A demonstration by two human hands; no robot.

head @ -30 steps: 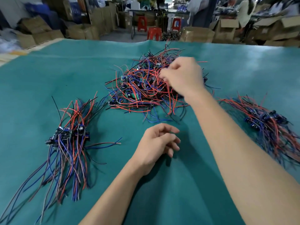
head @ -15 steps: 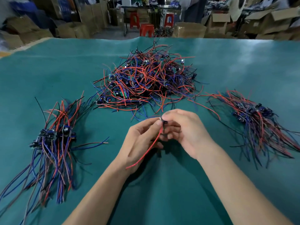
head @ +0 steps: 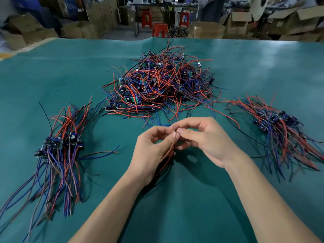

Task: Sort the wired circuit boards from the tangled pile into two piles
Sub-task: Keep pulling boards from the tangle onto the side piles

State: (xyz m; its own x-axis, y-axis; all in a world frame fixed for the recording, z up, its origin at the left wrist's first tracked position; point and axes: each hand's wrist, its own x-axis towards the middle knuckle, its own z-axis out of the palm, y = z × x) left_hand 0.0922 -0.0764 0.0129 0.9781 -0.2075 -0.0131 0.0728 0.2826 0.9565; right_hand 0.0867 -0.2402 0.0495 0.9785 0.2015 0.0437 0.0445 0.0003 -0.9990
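Head view, no readable writing: left hand (head: 154,151) and right hand (head: 205,137) both pinch one board's red and dark wires (head: 169,153) near the tangled pile (head: 161,85).

1 second ago the right hand (head: 208,142) was stretched out over the tangled pile (head: 157,88), fingers dug into its near right side, while the left hand (head: 154,151) lay loosely curled on the green mat (head: 175,199) just in front of the pile. Half a second later both hands had met in front of the pile, pinching 1 wired board (head: 175,133) between their fingertips with its red wire trailing down past the left palm. Now the 2 hands sit in that same spot in front of the pile, and the wires (head: 168,155) hang closer to the left palm, straighter and darker than before.
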